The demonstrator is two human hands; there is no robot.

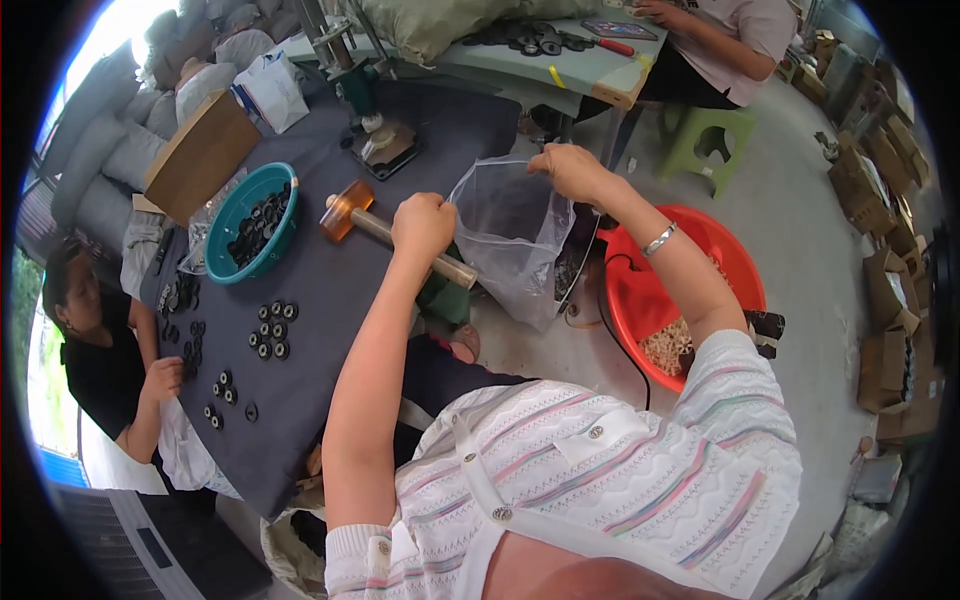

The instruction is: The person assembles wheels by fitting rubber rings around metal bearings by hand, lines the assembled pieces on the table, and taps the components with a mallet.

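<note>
A clear plastic bag [512, 208] hangs open between my hands beside the table's edge. My left hand [423, 222] is closed on the left part of its rim. At the rim's far right, my right hand [575, 174] pinches the plastic, with a bracelet on that wrist. The lower part of the bag droops and looks crumpled. Under my left wrist lies a mallet with an amber head [348, 208] and a wooden handle, which sticks out past the table edge. My left forearm hides part of that handle.
Black parts fill a teal basin [283, 228] on the dark-covered table [330, 290]; several round parts [272, 330] lie nearby. A green press [365, 105] stands behind. Right of me sits a red basin [735, 262] holding small pale pieces. Two other people sit at the left and far right.
</note>
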